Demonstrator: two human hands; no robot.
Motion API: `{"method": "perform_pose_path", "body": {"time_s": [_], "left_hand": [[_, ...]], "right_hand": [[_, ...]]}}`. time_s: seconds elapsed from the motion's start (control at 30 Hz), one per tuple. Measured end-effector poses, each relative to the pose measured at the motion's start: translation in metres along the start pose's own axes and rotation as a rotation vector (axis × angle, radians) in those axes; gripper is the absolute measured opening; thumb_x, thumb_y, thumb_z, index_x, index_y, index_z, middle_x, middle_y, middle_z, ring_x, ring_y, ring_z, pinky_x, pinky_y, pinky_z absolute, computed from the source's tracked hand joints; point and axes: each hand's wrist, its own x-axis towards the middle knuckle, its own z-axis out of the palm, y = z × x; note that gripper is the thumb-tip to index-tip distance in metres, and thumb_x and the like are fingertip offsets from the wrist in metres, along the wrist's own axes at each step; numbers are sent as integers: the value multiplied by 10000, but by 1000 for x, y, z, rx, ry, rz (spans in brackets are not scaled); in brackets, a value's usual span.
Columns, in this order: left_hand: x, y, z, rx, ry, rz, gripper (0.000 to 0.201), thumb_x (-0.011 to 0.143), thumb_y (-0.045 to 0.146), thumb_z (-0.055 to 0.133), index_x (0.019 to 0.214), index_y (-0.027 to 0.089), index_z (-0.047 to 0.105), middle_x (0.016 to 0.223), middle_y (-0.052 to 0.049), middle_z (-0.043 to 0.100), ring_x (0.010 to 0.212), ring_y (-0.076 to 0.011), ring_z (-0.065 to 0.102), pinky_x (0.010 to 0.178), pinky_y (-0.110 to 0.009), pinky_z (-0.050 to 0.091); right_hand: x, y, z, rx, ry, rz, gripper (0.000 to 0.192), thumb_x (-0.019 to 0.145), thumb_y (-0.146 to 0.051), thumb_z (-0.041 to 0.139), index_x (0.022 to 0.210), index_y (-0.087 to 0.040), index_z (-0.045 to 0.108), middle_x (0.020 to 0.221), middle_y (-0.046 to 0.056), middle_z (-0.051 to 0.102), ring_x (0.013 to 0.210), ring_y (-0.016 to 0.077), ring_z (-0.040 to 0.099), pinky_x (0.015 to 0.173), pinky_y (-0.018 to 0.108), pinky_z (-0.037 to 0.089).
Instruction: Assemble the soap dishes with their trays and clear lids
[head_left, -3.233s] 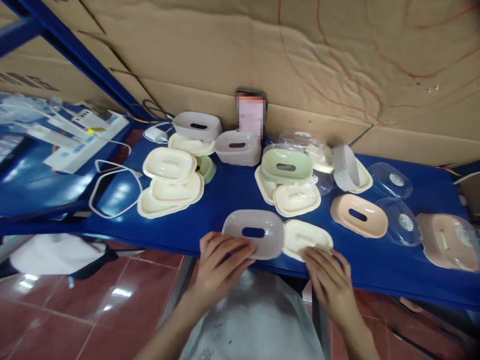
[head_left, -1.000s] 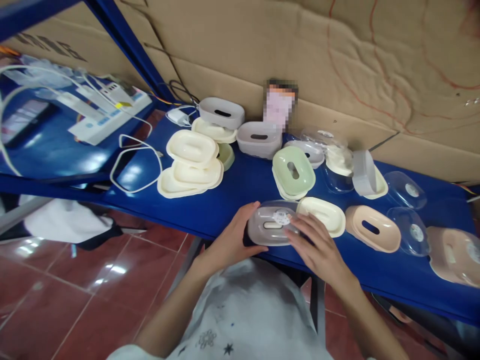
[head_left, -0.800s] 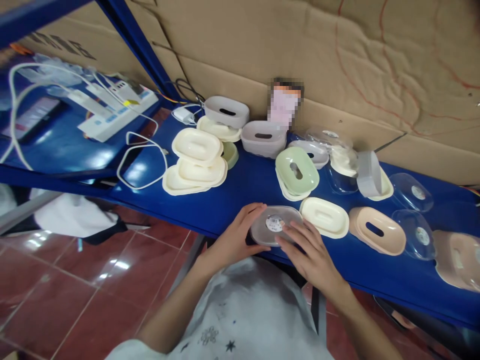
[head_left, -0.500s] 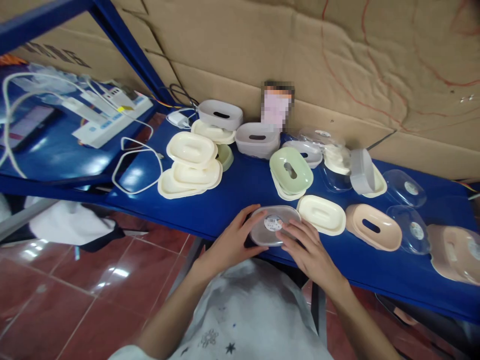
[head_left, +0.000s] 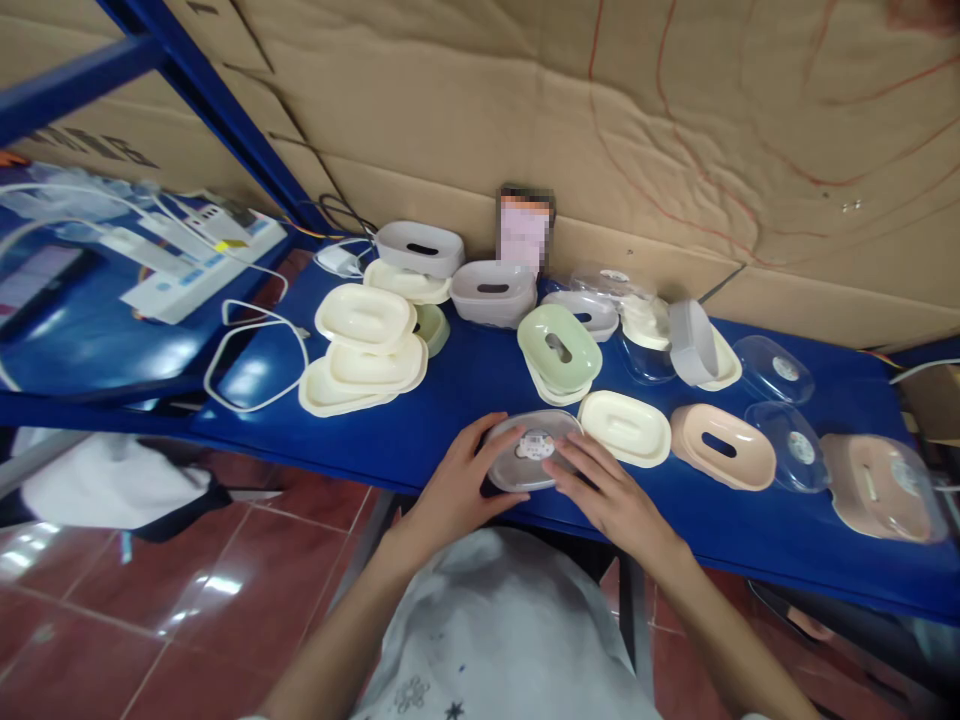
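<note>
Clear oval plastic lid (head_left: 531, 450) now seated on the grey soap box, unlike seconds ago. Left hand (head_left: 454, 487) at 9 o'clock and right hand (head_left: 611, 495) at 4, fingers spread, pressing down on it. Cream oval tray (head_left: 624, 428) sitting just beside at 3 o'clock.

My arms are bare to the elbow, no sleeves, rings or watch on my left hand (head_left: 457, 490) or right hand (head_left: 611, 500). I wear a pale grey garment (head_left: 495, 640) with small dark prints.

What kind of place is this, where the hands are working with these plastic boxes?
Probably a small packing or assembly workstation: a blue metal bench, a cardboard-lined wall, many loose soap-box parts like the cream trays, and both hands on a clear-lidded box.
</note>
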Motion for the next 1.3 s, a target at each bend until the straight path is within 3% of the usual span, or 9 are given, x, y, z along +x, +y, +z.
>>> {"method": "perform_pose_path", "body": {"time_s": [0.23, 0.47, 0.77, 0.97, 1.03, 1.13, 1.2, 1.3], "left_hand": [[-6, -6, -5, -93, 0, -23, 1016, 854, 328, 921, 1665, 395, 313, 1640, -140, 463, 1532, -362, 498, 1223, -578, 500], [-5, -5, -6, -98, -33, -53, 971, 870, 328, 904, 1654, 420, 338, 1653, -114, 431, 1535, -353, 492, 1241, -559, 490], [-6, -9, -5, -65, -47, -14, 926, 896, 351, 878, 1659, 401, 356, 1653, -127, 435, 1542, -361, 477, 1242, -566, 485], [-10, -10, -12, -66, -106, 15, 920, 929, 283, 845, 1675, 457, 336, 1712, -93, 403, 1565, -324, 469, 1248, -552, 478], [-12, -10, -14, -75, -109, 34, 922, 944, 272, 826, 1683, 475, 314, 1748, -80, 371, 1580, -317, 459, 1245, -550, 483], [-13, -13, -15, -90, -108, 40, 937, 930, 281, 841, 1683, 469, 317, 1759, -80, 372, 1568, -316, 483, 1227, -538, 508], [-12, -15, -15, -100, -96, 21, 975, 893, 308, 882, 1683, 436, 324, 1729, -96, 429, 1555, -324, 501, 1233, -547, 501], [-11, -16, -15, -133, -87, 4, 969, 857, 344, 916, 1655, 395, 369, 1683, -111, 488, 1544, -332, 512, 1246, -566, 481]], "right_hand": [[7, -9, 0, -27, -11, -78, 584, 1044, -53, 554, 1603, -222, 537, 1572, 99, 614, 1589, 288, 431, 1321, 584, 395], [4, -10, 9, 25, 20, 8, 548, 1057, -76, 553, 1567, -275, 574, 1519, 92, 649, 1527, 257, 512, 1294, 566, 443], [9, -13, 2, 115, 62, 65, 445, 1066, -131, 583, 1492, -248, 631, 1487, 110, 651, 1494, 261, 520, 1234, 518, 511], [-4, -21, 6, -28, 24, 29, 517, 1061, -122, 589, 1551, -286, 592, 1475, 98, 676, 1441, 256, 565, 1207, 512, 529], [-7, -24, 8, -47, 27, 23, 549, 1061, -95, 564, 1571, -298, 569, 1516, 90, 653, 1519, 272, 499, 1252, 567, 482], [-7, -25, 8, -29, 40, 18, 593, 1042, -52, 558, 1573, -315, 561, 1606, 68, 574, 1657, 340, 280, 1274, 690, 410], [-4, -24, 7, 0, 32, 8, 606, 1030, -23, 546, 1567, -303, 565, 1648, 67, 527, 1689, 355, 170, 1264, 670, 439], [-1, -25, 5, 9, 29, -18, 624, 1014, -1, 549, 1566, -291, 569, 1656, 71, 517, 1699, 339, 120, 1263, 616, 467]]}}
